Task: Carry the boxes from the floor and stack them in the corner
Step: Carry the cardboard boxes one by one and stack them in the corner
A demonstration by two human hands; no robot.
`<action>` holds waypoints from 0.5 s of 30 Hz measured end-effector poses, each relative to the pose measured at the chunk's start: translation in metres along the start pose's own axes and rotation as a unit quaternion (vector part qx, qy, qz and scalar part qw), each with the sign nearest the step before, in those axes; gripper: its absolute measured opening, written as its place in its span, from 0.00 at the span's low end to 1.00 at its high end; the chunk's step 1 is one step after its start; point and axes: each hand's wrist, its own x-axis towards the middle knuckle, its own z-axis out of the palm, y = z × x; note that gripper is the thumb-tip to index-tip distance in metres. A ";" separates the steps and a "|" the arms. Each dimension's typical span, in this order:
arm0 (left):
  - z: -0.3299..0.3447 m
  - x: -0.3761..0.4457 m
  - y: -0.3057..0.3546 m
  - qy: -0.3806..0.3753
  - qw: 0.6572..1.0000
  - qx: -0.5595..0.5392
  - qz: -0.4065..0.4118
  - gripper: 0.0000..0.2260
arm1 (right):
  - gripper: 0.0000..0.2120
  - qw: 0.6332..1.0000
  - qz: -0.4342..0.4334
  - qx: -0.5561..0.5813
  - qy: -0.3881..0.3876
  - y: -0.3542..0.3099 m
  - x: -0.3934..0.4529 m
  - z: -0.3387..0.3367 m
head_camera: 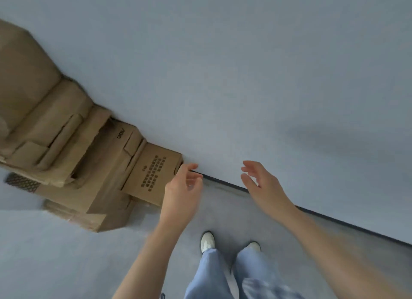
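Both hands, left hand and right hand, hang empty with fingers loosely spread at 12 o'clock of the shoes, the left nearly touching the stacked boxes at 10 o'clock against the wall; stacking seems well advanced, remaining boxes unseen.

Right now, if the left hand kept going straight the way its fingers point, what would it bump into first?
Probably the wall. The left hand is open, its fingers reaching past the corner of the printed box toward the wall's base. Depth is unclear.
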 end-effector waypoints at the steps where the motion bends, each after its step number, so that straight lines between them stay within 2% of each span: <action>1: 0.012 -0.008 0.009 -0.025 0.999 0.009 0.017 0.11 | 0.19 1.000 0.002 0.005 0.025 0.007 -0.014 -0.014; 4: 0.047 -0.024 0.029 -0.100 0.992 0.041 0.068 0.10 | 0.19 0.995 0.009 0.014 0.102 0.030 -0.056 -0.051; 10: 0.138 -0.065 0.063 -0.218 0.956 0.117 0.159 0.09 | 0.19 0.960 0.100 0.065 0.252 0.112 -0.172 -0.108; 15: 0.237 -0.147 0.086 -0.319 0.904 0.163 0.232 0.10 | 0.18 0.908 0.188 0.115 0.357 0.195 -0.299 -0.129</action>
